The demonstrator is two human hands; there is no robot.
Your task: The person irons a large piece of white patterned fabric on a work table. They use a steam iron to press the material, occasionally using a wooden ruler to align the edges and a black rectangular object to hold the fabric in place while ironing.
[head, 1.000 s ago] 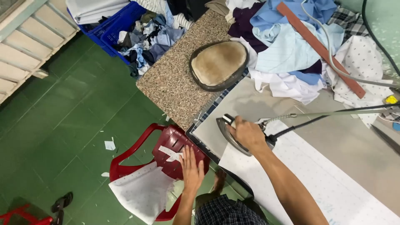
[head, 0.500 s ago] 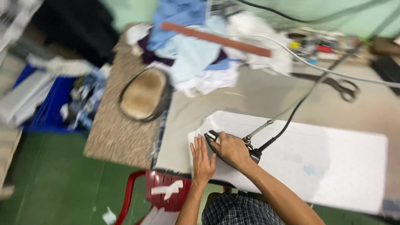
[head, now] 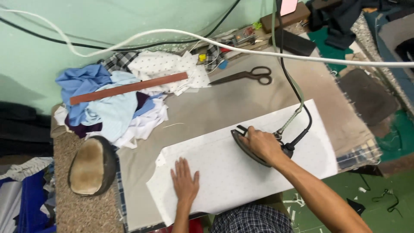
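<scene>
A long white dotted fabric piece [head: 224,172] lies flat on the grey padded ironing table [head: 215,108]. My left hand [head: 184,182] presses flat on the fabric near its left end, fingers spread. My right hand [head: 260,144] grips the handle of a dark electric iron [head: 246,147], which rests sole-down on the fabric's middle. A black cord [head: 297,92] and a metal-spring hose run up from the iron's rear.
A pile of blue and white clothes [head: 112,108] with a reddish-brown wooden ruler [head: 128,87] sits at the back left. Large scissors [head: 248,75] lie at the back. An oval iron rest pad [head: 90,166] sits on the speckled stone counter at left. A white cable [head: 172,33] crosses overhead.
The view swung from the floor and red chair up to the table. My left hand left the chair and now presses the fabric. The iron moved right along the white fabric.
</scene>
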